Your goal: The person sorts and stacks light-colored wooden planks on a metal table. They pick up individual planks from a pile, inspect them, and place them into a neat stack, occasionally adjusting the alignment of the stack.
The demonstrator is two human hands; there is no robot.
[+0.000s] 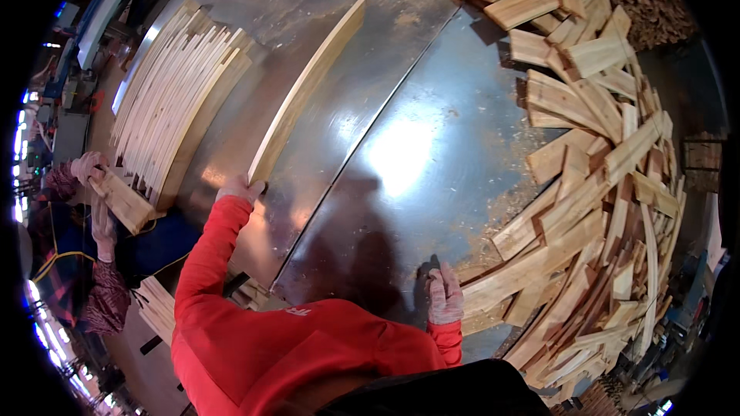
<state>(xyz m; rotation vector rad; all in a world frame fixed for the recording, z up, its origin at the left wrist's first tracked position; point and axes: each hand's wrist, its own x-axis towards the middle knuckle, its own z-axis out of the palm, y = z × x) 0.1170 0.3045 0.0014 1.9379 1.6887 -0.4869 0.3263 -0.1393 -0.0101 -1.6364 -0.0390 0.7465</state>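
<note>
A long, narrow wooden board (308, 85) stands on its edge on the metal table. My left hand (240, 189), in a pale glove, is closed round its near end. Down at the right, my gloved right hand (445, 294) is by the table surface with its fingers stretched out and nothing visible in them. Just beside that hand is the end of a wooden plank (532, 266) at the edge of a large heap. To the left of my board, several similar boards (173, 100) stand on edge, packed side by side.
A heap of loose wood pieces (593, 146) runs along the table's right side. A seam crosses the metal table (347, 246), with sawdust scattered on it. At the left, a co-worker's gloved hands (100, 223) hold a short wooden block (123, 200).
</note>
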